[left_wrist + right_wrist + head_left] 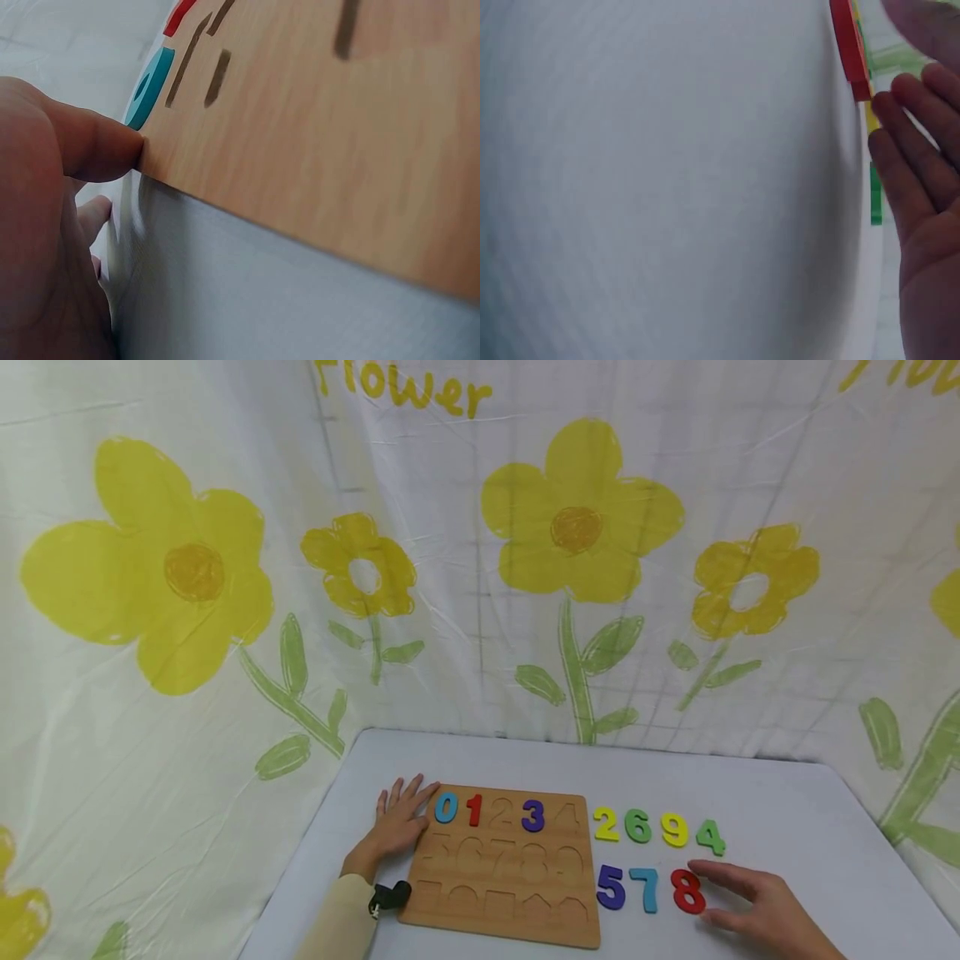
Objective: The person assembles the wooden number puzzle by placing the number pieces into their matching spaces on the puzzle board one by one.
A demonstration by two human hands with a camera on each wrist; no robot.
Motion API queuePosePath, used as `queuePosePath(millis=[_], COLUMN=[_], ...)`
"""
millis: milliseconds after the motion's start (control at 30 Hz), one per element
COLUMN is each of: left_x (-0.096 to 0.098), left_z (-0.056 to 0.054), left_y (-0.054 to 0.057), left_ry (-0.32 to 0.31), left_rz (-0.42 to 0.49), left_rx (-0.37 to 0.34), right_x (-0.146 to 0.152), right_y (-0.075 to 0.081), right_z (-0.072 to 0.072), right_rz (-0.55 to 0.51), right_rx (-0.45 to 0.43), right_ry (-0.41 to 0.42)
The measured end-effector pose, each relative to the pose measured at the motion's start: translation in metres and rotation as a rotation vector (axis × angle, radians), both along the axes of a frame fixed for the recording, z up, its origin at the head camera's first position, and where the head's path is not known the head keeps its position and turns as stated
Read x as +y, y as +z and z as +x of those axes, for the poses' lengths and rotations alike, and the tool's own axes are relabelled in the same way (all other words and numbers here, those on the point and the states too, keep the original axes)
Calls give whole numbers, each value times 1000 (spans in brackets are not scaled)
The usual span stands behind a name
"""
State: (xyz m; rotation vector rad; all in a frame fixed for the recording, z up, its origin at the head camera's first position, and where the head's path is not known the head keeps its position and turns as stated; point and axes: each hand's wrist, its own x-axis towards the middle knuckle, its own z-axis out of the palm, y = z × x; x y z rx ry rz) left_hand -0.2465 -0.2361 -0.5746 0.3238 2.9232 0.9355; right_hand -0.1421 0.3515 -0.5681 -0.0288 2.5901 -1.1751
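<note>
A wooden number puzzle board (502, 872) lies on the table with a blue 0 (446, 807), a red 1 (474, 810) and a purple 3 (533, 816) in its top row. My left hand (399, 827) rests at the board's upper left corner, fingers spread; in the left wrist view its thumb (105, 146) touches the edge beside the 0. To the right of the board, my right hand (757, 902) has thumb and forefinger apart around the near side of a red 8 (687, 892), which lies on the table. The right wrist view shows its other fingers (911, 172) extended.
Between board and right hand lie a purple 5 (611, 887) and a light blue 7 (645, 889). Behind them are a yellow 2 (606, 824), green 6 (637, 826), yellow 9 (674, 830) and green 4 (711, 837). A flowered curtain (450, 693) hangs behind the white table.
</note>
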Motion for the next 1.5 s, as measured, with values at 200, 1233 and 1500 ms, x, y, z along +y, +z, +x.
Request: queuePosePath(millis=[200,1233,1500], left_x=[1,-1,0], left_z=[2,2,3], left_y=[0,-2,-2], left_ry=[3,8,5], left_rz=[3,-8,-3], left_rx=[-4,-1,-9], right_x=[-5,-14,-18], right_y=[-2,-1,0], right_z=[-1,0,-1], right_rz=[55,275,241], right_rx=[-2,222,147], right_ry=[-11,107,36])
